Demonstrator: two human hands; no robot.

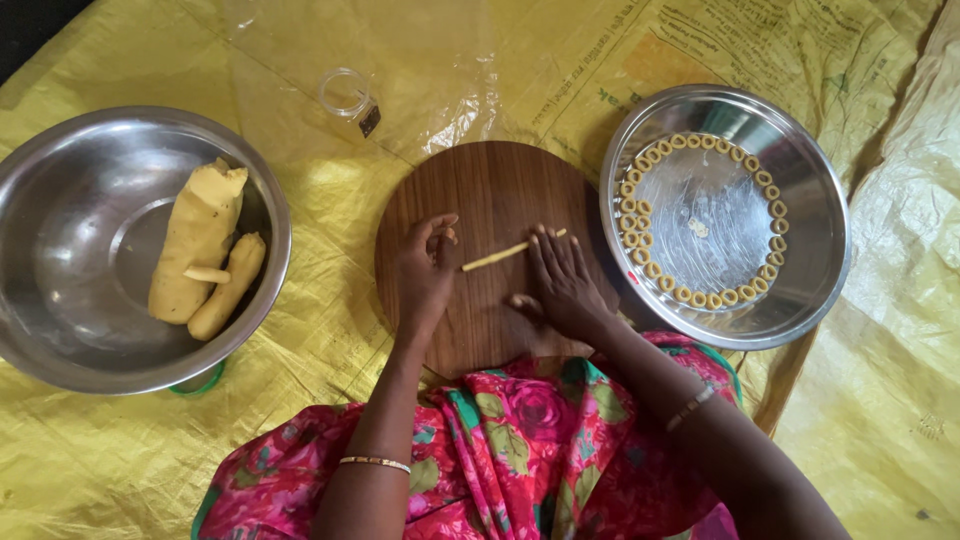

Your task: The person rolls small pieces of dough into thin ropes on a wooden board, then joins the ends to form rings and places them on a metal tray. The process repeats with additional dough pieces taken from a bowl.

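Observation:
A thin yellow dough strand (497, 257) lies across a round wooden board (490, 180). My right hand (562, 285) rests flat on the board with its fingertips on the strand's right end. My left hand (427, 270) sits on the board just left of the strand, thumb and forefinger curled together close to the strand's left tip. Whether they pinch a bit of dough I cannot tell.
A steel bowl (60, 300) at left holds yellow dough lumps (198, 240). A steel plate (820, 210) at right carries several small dough rings (640, 215) set around its flat. Yellow plastic sheeting (900, 400) covers the floor; a clear ring (345, 95) lies above the board.

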